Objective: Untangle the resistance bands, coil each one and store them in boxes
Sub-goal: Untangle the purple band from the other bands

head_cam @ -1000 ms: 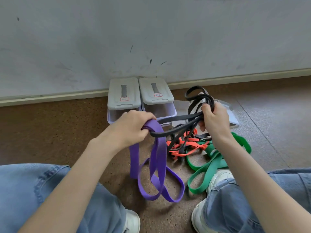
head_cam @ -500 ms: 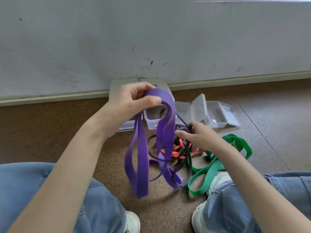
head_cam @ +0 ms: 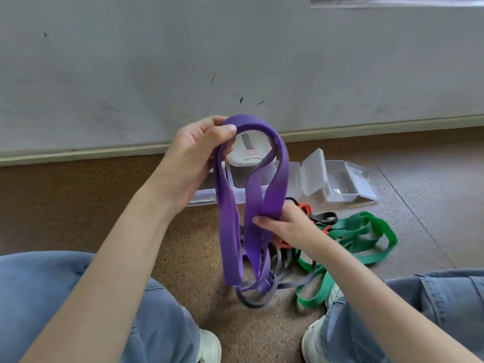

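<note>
A wide purple band (head_cam: pixel 230 221) hangs in long loops in front of me. My left hand (head_cam: pixel 195 155) pinches its top fold, held high near the wall. Lower down, my right hand (head_cam: pixel 285 226) grips two of its strands together. On the floor behind and right lie a green band (head_cam: pixel 366 237), an orange band (head_cam: pixel 305 209) and a thin black band (head_cam: pixel 323 218), partly overlapping. A dark thin loop (head_cam: pixel 251 301) lies under the purple band's lower end. A closed white-lidded box (head_cam: pixel 250 153) shows through the purple loop.
An open clear plastic box (head_cam: pixel 340 182) with its lid up stands to the right of the white-lidded one, against the grey wall (head_cam: pixel 235 61). My knees in blue jeans (head_cam: pixel 52 297) flank the pile, with white shoes (head_cam: pixel 209 347) below. The floor is brown speckled cork.
My left hand lifted the purple band up off the floor. My right hand let go of the black band, which dropped onto the pile, and took hold of the purple band's strands.
</note>
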